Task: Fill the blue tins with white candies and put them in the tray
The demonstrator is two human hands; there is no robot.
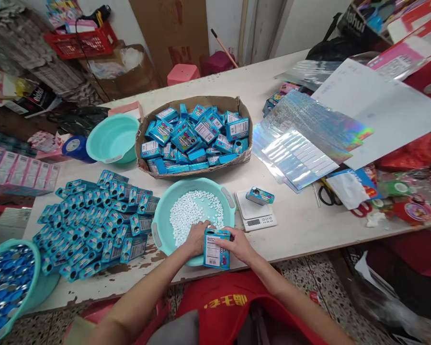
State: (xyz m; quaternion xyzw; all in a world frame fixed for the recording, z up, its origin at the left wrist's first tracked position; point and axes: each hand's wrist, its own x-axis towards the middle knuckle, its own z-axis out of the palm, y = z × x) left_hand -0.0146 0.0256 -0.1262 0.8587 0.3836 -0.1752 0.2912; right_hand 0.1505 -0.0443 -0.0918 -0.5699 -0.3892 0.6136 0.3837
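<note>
Holds a blue printed box (211, 253) in the right hand (240, 245) at the lower centre of the frame, pinched by its right side, with its white label toward the camera. Has the left hand (197, 238) close against the box's upper left, above white tablets (183, 211), with bent fingertips partly hidden; cannot tell whether grasping any. Overlaps with the box the near rim of a teal basin (163, 215) at mid-frame, strewn with those tablets. Just right of the basin, shows a white scale (267, 222) with another blue box (260, 195) lying on top. Above the basin, shows a cardboard carton (242, 160) heaped with blue cartons (187, 139). At the left, has open-holed boxes (93, 223) packed close on the white table (301, 220). In the lower left corner, shows a teal bucket (46, 278) of blue and silver discs (9, 282). Toward the right, has shiny sheets (300, 160) beside black scissors (328, 195).
</note>
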